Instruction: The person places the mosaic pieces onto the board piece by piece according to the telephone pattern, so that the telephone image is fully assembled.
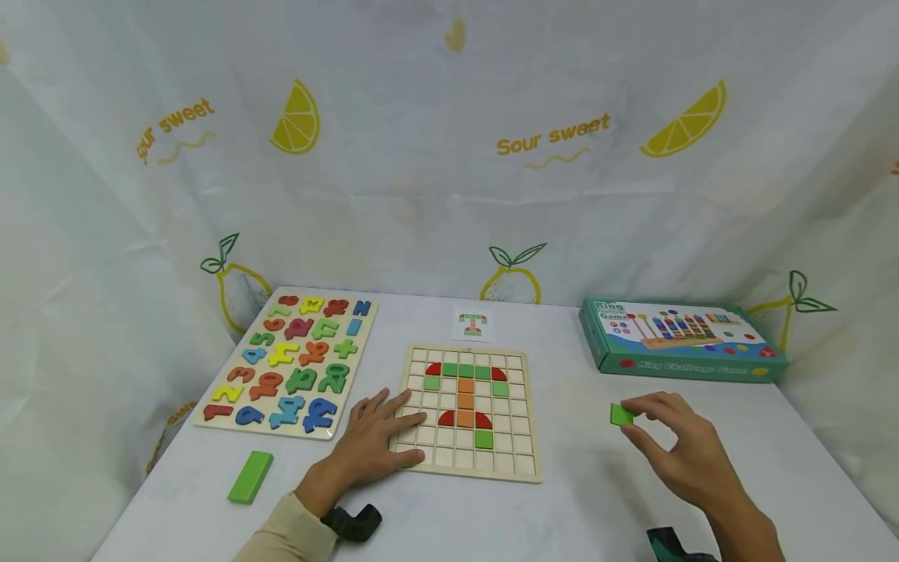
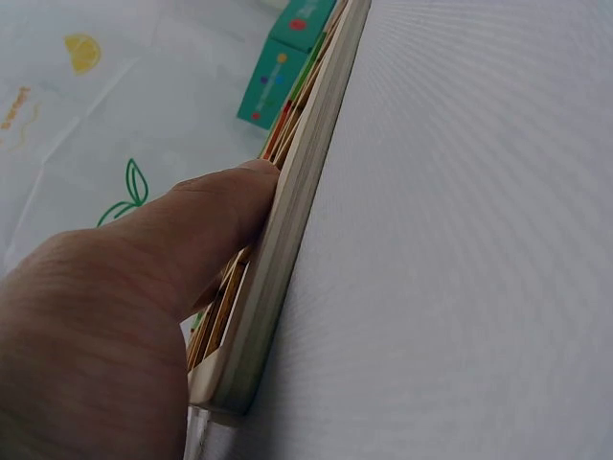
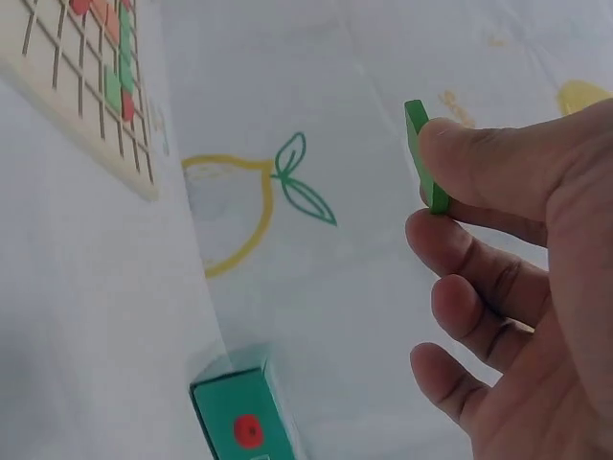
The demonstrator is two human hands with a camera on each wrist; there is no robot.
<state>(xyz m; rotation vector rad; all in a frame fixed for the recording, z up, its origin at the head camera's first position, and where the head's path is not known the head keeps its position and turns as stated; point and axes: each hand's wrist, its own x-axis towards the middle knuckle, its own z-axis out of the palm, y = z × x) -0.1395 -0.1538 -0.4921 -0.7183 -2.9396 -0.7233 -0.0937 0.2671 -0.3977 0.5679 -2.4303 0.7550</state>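
Between thumb and forefinger, my right hand (image 1: 684, 445) pinches a small green square tile (image 1: 621, 414), held above the table to the right of the wooden grid board (image 1: 516, 468). In the right wrist view the green tile (image 3: 426, 158) appears nearly edge-on. My left hand (image 1: 375, 437) rests with spread fingers on the board's left edge; its thumb (image 2: 220, 211) lies on the rim in the left wrist view. Red quarter-round, green and orange tiles (image 1: 466, 385) sit in the grid's cells. Behind the board lies a pattern card (image 1: 473, 325) with a similar figure.
A number puzzle board (image 1: 274, 425) with colourful pieces lies at the left. Nearer the front left is a green rectangular block (image 1: 250, 477). A green Ring Challenge Game box (image 1: 684, 341) stands at the back right, before a white printed curtain (image 1: 421, 172).
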